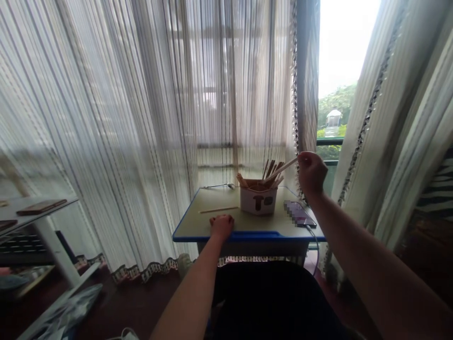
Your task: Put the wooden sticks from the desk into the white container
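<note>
My right hand [312, 172] is raised above the right side of a small desk, its fingers pinched on one end of a pale wooden chopstick [287, 166]. That chopstick slants down to the left, and its lower end reaches the opening of a white container [247, 202] with dark markings on its front. Several more sticks [271, 168], some brown and some pale, stick out of the container. On the desk near its front edge rests my left hand [222, 225], fingers curled, with nothing visible in it. Just beyond it lies another pale chopstick [217, 209].
The desk [191, 225] has a blue edge. A phone [300, 215] with a cable lies right of the container. A thin object with a cord [217, 186] lies at the back. Curtains [141, 118] hang behind; another table [67, 202] stands left.
</note>
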The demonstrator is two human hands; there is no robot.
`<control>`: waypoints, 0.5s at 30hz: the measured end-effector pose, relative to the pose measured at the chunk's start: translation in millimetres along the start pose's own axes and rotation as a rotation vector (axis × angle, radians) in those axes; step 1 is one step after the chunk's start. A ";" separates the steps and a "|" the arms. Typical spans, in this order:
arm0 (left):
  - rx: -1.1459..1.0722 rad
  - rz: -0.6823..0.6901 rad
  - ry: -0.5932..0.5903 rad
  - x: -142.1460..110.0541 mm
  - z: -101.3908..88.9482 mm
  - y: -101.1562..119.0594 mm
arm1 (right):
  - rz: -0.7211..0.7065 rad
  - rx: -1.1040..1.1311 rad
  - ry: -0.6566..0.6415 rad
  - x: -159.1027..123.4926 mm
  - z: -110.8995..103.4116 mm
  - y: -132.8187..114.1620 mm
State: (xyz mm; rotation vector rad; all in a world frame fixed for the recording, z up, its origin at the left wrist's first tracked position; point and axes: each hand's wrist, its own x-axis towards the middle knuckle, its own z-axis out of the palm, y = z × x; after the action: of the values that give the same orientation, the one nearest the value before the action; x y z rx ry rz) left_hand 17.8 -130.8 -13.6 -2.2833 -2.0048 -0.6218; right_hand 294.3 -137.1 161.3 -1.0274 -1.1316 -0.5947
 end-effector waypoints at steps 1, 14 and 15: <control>-0.007 0.000 0.006 -0.2 -0.3 0.1 | -0.042 -0.011 -0.041 -3.7 3.4 -2.7; -0.007 -0.014 0.002 -0.3 -0.9 2.3 | -0.040 -0.068 0.025 -24.0 10.8 -9.6; -0.015 -0.010 0.007 -0.5 -1.0 2.0 | -0.050 -0.067 0.014 -22.2 10.8 -12.3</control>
State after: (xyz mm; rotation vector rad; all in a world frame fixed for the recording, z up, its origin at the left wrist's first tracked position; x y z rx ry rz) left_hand 19.4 -131.9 -12.3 -2.2779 -2.0167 -0.6473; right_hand 271.5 -135.1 145.8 -1.0534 -1.1343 -0.6821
